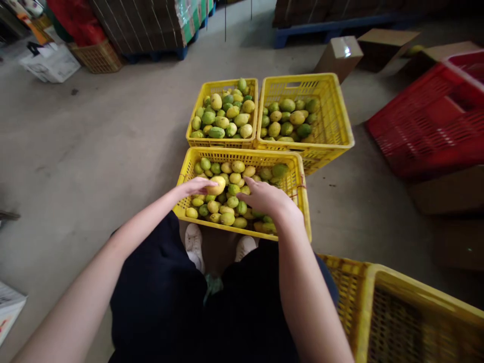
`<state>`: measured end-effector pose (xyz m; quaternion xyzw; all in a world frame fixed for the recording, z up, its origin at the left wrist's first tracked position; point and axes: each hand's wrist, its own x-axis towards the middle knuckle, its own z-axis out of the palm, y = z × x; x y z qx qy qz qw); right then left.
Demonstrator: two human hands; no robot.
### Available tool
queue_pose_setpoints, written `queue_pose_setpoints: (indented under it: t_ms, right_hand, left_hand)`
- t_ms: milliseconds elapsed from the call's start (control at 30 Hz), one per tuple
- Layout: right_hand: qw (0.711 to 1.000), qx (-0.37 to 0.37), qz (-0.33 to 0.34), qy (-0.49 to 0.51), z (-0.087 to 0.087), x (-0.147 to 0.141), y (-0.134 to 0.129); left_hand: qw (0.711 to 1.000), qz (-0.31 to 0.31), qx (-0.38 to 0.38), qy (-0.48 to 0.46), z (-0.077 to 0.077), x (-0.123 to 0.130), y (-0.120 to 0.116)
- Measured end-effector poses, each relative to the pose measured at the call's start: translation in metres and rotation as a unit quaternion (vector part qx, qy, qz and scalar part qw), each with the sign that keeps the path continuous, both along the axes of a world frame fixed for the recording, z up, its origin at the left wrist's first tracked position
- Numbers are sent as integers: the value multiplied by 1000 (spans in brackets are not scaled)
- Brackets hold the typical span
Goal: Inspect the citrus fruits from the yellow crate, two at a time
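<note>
My left hand (197,186) is closed around a yellow lemon (217,185) above the left part of the near yellow crate (242,151). Green and yellow lemons (227,219) fill the crate's floor in a loose layer. Over its right half reaches my right hand (264,196), thumb and fingers apart, with no fruit visible in it. Its fingertips are close to the lemons below, and I cannot tell whether they touch. The palm side of this hand is hidden.
Behind stand two more yellow crates, the left one (222,142) heaped with lemons, the right one (333,111) partly filled. A red crate (416,121) and cardboard boxes (340,55) are on the right. Another yellow crate (423,287) is at lower right. Loaded blue pallets (302,35) stand farther back.
</note>
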<state>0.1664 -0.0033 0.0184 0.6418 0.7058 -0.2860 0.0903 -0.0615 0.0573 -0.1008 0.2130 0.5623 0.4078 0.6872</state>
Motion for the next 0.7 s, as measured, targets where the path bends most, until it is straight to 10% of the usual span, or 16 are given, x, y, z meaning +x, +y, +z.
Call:
queue_pose_setpoints:
  t_ms: [67, 267, 533, 700]
  right_hand:
    - [1000, 6, 1, -1, -2, 1, 0]
    - [1000, 3, 14, -21, -13, -3, -3]
    - [997, -40, 8, -61, -43, 14, -34]
    - [990, -123, 18, -68, -92, 6, -18]
  left_hand:
    - [989, -65, -85, -98, 47, -13, -10]
    - [963, 60, 14, -260, 151, -9, -44]
    - [928, 237, -55, -282, 111, 20, -42]
    - [920, 222, -53, -320, 120, 24, -34]
